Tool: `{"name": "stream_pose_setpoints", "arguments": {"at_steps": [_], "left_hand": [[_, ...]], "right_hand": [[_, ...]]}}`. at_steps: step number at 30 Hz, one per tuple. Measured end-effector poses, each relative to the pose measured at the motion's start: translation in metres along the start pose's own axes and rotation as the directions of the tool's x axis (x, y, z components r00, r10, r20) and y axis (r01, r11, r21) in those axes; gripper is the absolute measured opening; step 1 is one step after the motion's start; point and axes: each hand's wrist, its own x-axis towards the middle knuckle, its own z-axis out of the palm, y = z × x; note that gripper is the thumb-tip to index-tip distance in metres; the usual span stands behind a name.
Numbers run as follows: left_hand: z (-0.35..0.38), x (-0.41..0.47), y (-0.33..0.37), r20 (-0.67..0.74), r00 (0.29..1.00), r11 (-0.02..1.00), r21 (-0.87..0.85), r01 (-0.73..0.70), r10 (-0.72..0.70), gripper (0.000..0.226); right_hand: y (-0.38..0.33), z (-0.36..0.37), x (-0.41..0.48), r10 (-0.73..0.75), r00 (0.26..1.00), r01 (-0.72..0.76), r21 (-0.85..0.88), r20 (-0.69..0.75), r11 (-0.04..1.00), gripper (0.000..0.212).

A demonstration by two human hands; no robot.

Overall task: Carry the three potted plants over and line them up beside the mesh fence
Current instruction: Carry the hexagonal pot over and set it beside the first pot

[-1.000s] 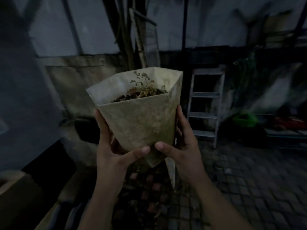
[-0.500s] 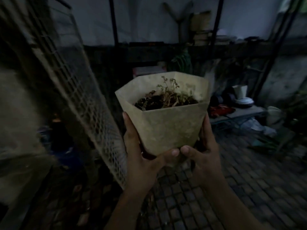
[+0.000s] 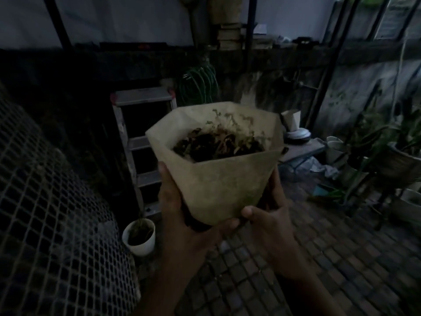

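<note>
I hold a beige faceted pot point(image 3: 223, 179) with dark soil and a thin dry plant at chest height in the middle of the view. My left hand point(image 3: 182, 215) grips its left side and base. My right hand point(image 3: 271, 215) cups its right side, thumb across the front. A small white round pot point(image 3: 139, 236) with a wilted plant stands on the paving, right beside the mesh fence point(image 3: 50, 224), which fills the lower left. Another pale faceted pot point(image 3: 291, 119) sits on a low bench at the back right.
A metal stepladder point(image 3: 141, 142) leans against the dark wall behind the white pot. A coiled green hose point(image 3: 198, 85) hangs above it. Leafy plants and a woven basket point(image 3: 401, 163) crowd the right side. Brick paving point(image 3: 319, 258) stretches under my arms.
The view has swung round and dropped: the mesh fence now fills the lower left, and the stepladder and small white pot have come into view. Both hands still hold the beige pot.
</note>
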Motion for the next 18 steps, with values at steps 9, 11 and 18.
{"name": "stream_pose_setpoints", "arguments": {"at_steps": [9, 11, 18], "left_hand": [[0.04, 0.135, -0.063, -0.284, 0.957, 0.967, -0.253, -0.021, -0.054, 0.147], [0.033, 0.155, -0.086, -0.317, 0.939, 0.961, -0.274, 0.045, -0.135, 0.153], [0.017, 0.232, -0.162, -0.524, 0.823, 0.947, -0.316, 0.052, -0.22, 0.148]], "right_hand": [[0.079, -0.045, 0.165, 0.19, 0.972, -0.176, -0.105, 0.139, 0.979, 0.089], [0.107, -0.046, 0.195, 0.246, 0.956, -0.227, -0.125, 0.161, 0.966, 0.086], [0.212, -0.036, 0.29, 0.332, 0.891, -0.313, -0.111, 0.311, 0.943, 0.08]]}}
